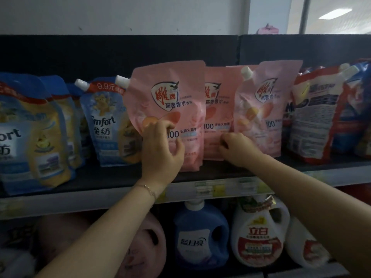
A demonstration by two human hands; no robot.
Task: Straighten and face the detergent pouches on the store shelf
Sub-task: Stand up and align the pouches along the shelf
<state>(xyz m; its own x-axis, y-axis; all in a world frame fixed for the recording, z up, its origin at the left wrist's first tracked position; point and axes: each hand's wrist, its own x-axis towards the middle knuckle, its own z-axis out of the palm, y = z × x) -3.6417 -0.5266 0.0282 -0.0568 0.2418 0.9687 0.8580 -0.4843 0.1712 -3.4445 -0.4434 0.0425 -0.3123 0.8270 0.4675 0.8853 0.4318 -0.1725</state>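
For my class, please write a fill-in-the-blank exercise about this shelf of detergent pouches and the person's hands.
1. The left hand holds the front pouch, whose colour is ____.
2. The bracelet sits on the person's ____ wrist.
3. Below the pouches, the white jug stands to the ____ of the blue jug.
4. Counting the middle pouch and the right pouch, pouches of that colour number ____.

Missing words: pink; left; right; three.

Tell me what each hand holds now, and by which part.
The left hand grips the front pink pouch at its lower left face. The right hand pinches the middle pink pouch low on its right side.
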